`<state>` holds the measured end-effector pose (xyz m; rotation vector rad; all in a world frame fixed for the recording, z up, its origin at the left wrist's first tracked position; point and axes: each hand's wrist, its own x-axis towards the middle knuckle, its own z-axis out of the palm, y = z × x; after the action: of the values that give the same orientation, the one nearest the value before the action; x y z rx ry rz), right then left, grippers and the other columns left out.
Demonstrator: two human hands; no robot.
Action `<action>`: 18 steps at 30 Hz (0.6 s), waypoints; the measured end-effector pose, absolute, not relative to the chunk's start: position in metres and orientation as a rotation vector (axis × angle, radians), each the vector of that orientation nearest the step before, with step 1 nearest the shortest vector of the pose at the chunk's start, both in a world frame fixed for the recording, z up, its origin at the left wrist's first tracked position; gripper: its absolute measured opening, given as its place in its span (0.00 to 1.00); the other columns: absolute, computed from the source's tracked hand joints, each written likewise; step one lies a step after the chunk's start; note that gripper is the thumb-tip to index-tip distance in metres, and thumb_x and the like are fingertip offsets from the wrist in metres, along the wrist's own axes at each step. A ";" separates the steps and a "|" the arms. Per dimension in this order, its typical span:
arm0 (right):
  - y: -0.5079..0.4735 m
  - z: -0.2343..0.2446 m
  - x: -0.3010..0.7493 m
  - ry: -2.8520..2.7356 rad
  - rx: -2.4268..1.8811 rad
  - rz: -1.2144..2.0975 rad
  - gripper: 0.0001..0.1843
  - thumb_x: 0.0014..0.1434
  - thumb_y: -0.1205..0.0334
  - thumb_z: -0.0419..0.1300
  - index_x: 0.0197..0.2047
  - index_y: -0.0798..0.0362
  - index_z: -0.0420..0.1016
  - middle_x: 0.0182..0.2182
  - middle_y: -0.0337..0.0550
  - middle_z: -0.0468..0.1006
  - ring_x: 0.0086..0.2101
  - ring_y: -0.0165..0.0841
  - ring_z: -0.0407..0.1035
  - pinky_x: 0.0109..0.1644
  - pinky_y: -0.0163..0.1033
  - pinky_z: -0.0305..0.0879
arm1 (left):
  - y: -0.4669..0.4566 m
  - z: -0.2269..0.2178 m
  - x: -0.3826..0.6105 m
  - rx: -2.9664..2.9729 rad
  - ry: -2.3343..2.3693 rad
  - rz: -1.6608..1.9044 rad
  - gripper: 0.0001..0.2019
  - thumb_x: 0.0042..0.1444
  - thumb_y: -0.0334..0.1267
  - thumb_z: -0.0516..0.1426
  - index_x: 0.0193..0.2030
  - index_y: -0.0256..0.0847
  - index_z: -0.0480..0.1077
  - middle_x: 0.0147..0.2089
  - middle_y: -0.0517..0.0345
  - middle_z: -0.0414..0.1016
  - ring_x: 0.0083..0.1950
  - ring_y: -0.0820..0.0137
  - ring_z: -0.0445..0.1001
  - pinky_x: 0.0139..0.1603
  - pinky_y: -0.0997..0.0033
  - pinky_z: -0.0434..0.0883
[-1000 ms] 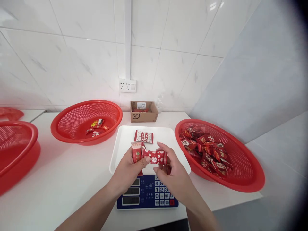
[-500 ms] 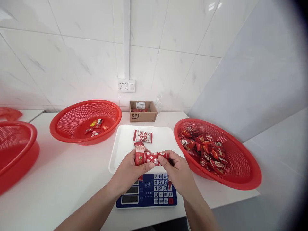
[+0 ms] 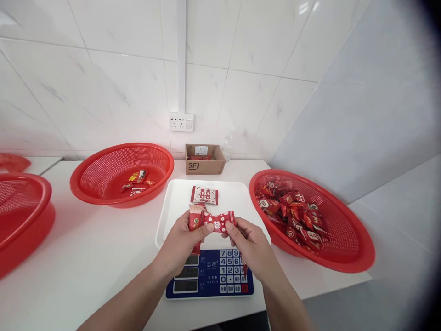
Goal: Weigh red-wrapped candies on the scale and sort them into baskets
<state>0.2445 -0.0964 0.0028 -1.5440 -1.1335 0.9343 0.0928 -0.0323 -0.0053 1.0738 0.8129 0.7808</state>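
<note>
My left hand (image 3: pixel 181 243) is closed on red candy packets (image 3: pixel 196 219) above the white scale tray (image 3: pixel 174 216). My right hand (image 3: pixel 248 241) pinches the right end of a red dotted candy packet (image 3: pixel 218 221) that both hands hold between them. Another red and white packet (image 3: pixel 205 195) lies flat on the tray's far part. The blue scale panel (image 3: pixel 210 276) with keypad sits just below my hands.
A red basket (image 3: pixel 330 248) full of wrapped candies stands at the right. A red basket (image 3: pixel 103 184) with a few candies is at the left rear, another red basket (image 3: pixel 20 216) at far left. A small cardboard box (image 3: pixel 205 160) sits by the tiled wall.
Both hands stay over the tray with the packets. The right hand's grip moved in along the dotted packet, which now shows shorter and slightly higher.
</note>
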 end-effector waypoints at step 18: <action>-0.097 -0.003 0.247 -1.163 -1.544 0.933 0.20 0.58 0.45 0.55 0.25 0.51 0.68 0.19 0.34 0.63 0.17 0.25 0.52 0.19 0.32 0.49 | -0.029 -0.008 0.092 1.091 0.821 0.777 0.15 0.49 0.49 0.62 0.32 0.40 0.66 0.21 0.69 0.60 0.22 0.78 0.55 0.24 0.77 0.54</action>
<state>0.2474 -0.0974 -0.0028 -1.5438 -1.1627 0.9332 0.0925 -0.0294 -0.0082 1.0909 0.8215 0.7773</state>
